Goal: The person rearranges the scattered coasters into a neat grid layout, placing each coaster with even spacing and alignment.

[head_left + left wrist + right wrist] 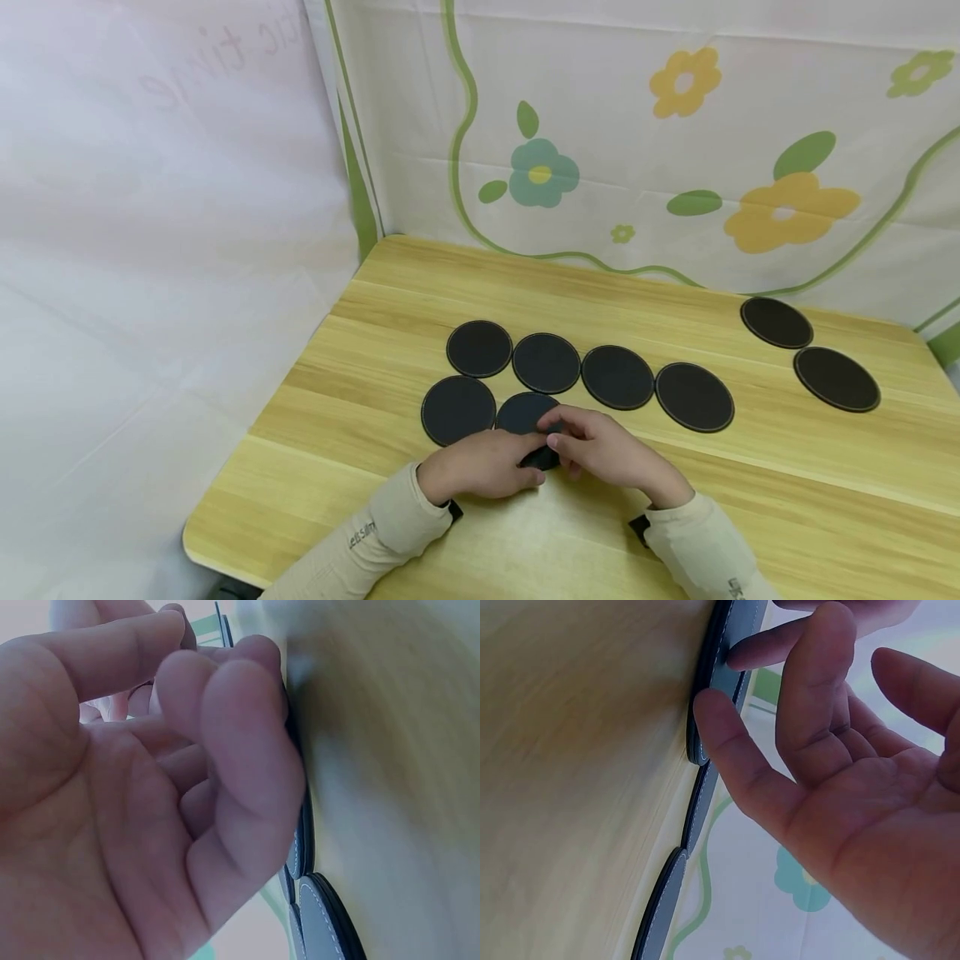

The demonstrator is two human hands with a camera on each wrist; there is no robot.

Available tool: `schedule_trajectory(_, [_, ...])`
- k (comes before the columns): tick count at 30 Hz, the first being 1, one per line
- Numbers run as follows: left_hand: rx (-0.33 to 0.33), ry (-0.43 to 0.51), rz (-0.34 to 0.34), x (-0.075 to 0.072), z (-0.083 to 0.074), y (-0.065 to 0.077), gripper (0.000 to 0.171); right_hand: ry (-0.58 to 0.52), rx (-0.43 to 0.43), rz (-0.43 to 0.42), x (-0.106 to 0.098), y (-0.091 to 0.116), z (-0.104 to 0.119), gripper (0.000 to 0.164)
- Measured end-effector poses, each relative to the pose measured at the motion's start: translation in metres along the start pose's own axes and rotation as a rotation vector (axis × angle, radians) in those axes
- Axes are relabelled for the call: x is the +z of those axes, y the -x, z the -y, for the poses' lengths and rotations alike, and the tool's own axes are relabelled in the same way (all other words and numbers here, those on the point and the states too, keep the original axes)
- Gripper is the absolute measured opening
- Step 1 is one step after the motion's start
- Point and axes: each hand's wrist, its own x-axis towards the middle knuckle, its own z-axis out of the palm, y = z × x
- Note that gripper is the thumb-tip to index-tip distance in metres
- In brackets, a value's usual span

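Head view: both hands (pixel 486 463) (pixel 606 448), loosely bent, touch one black disc (pixel 527 410).

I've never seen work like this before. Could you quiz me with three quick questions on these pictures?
1. Count: in the head view, how many black discs form the longest row on the wooden table?

2. True or false: the left hand and the right hand are at opposite ends of the table.

3. Choose: what is printed on the cloth behind the table?
A) Stars
B) Flowers and leaves
C) Checks

Key:
1. Four.
2. False; they are close together at one disc of the nearer row.
3. B.
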Motion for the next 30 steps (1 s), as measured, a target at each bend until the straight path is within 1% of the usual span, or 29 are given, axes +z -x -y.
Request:
schedule_trajectory(13, [0.000,-0.008,0.012,-0.004,-0.002,-0.005,0.053,-0.025,0.000,-0.023,-0.003,0.004,-0.001,0.020])
schedule_trajectory(20, [0.015,0.016,0.012,-0.004,0.001,-0.007,0.049,-0.014,0.002,-0.026,-0.007,0.005,-0.002,0.023])
schedule_trajectory(23, [0.037,0.042,0.007,-0.005,0.002,-0.008,0.048,0.002,-0.018,-0.049,-0.017,0.008,-0.003,0.025])
schedule_trajectory(25, [0.053,0.074,0.005,-0.007,0.002,-0.009,0.047,0.008,-0.039,-0.081,-0.029,0.012,-0.003,0.025])
schedule_trajectory(28, [0.093,0.144,-0.007,-0.011,0.003,-0.011,0.044,0.022,-0.069,-0.147,-0.052,0.019,-0.005,0.024])
schedule_trajectory(30, [0.122,0.191,-0.013,-0.015,0.002,-0.012,0.043,0.044,-0.057,-0.204,-0.072,0.025,-0.009,0.025])
